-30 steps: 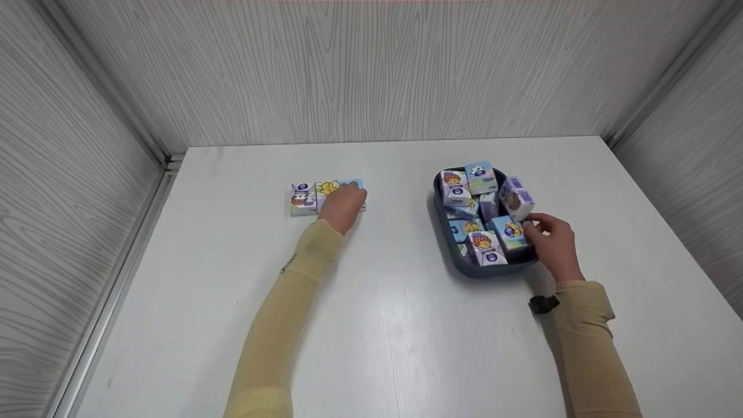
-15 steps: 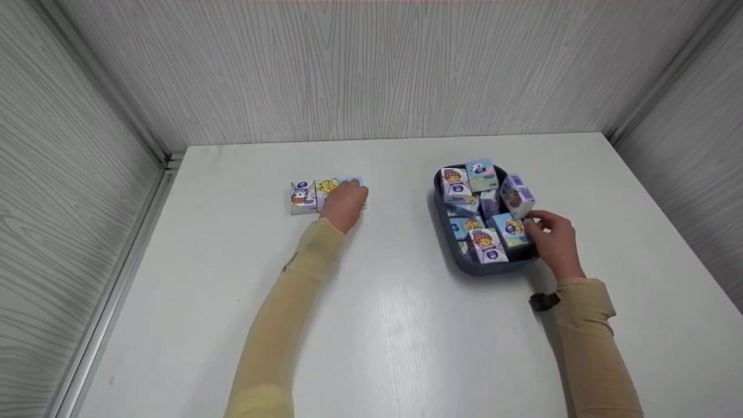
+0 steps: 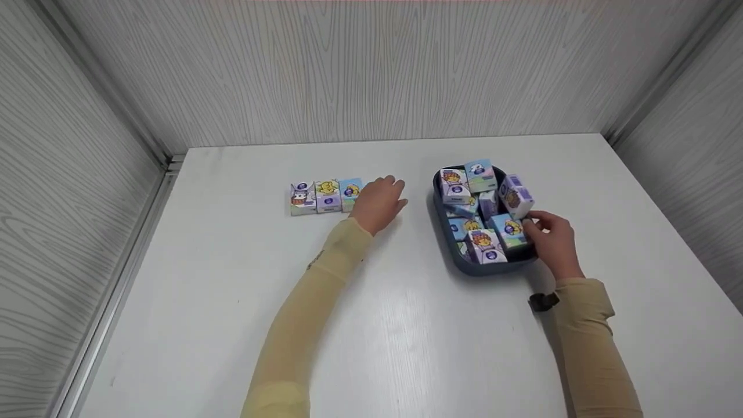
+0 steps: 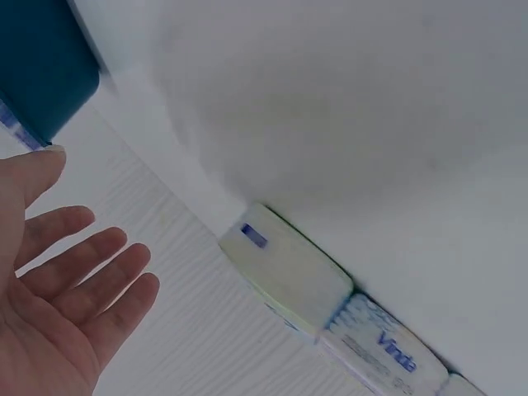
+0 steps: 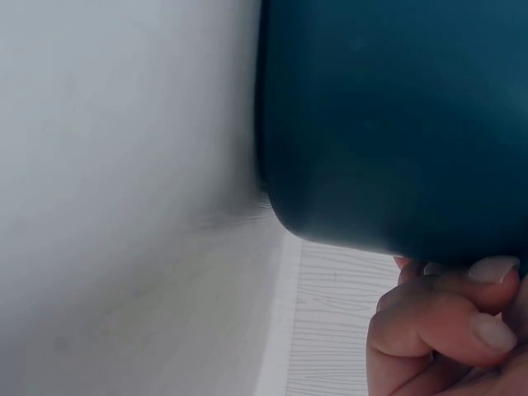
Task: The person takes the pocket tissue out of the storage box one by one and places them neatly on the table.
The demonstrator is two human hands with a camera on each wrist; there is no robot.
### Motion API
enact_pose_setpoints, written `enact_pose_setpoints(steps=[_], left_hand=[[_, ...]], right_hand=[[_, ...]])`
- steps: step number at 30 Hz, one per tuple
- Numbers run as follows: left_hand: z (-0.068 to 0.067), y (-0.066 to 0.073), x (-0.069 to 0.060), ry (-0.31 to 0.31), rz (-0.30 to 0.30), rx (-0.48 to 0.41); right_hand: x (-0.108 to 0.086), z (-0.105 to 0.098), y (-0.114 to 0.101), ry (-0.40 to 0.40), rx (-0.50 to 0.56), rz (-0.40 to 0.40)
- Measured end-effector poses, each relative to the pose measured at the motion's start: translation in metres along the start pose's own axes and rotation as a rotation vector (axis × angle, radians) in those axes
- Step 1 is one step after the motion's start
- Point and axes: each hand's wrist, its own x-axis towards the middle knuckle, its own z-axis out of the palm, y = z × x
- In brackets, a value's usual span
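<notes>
Three small tissue packs with cartoon prints stand side by side on the table: a white and purple pack (image 3: pixel 303 198), a yellow and purple pack (image 3: pixel 328 197) and a blue pack (image 3: pixel 350 193). My left hand (image 3: pixel 377 203) is just right of the blue pack, fingers extended and holding nothing; the left wrist view shows its bare palm and the row's end pack (image 4: pixel 285 264). To the right sits a dark blue container (image 3: pixel 492 270) heaped with several tissue packs. My right hand (image 3: pixel 555 244) grips its right rim, curled fingers (image 5: pixel 412 322) against the outer wall.
A white table (image 3: pixel 371 337) carries everything, with a wood-grain panel (image 3: pixel 371 69) along its back edge and more panels at both sides. One purple pack (image 3: pixel 516 197) leans over the container's right rim.
My left hand has let go of the blue pack, leaving it at the row's right end, and has moved right with its fingers spread. My right hand stays at the container.
</notes>
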Motion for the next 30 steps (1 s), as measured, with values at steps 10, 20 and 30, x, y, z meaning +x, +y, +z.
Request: enact_pose_setpoints(steps=[10, 20, 30], left_hand=[[-0.003, 0.050, 0.024, -0.032, 0.031, -0.108], [0.001, 0.075, 0.038, -0.060, 0.066, -0.126], [-0.001, 0.085, 0.040, -0.043, 0.109, -0.146]], right_hand=[[0.000, 0.002, 0.001, -0.026, -0.001, 0.048], [-0.001, 0.006, -0.001, -0.027, 0.003, 0.041], [-0.001, 0.001, 0.002, 0.011, 0.009, -0.026]])
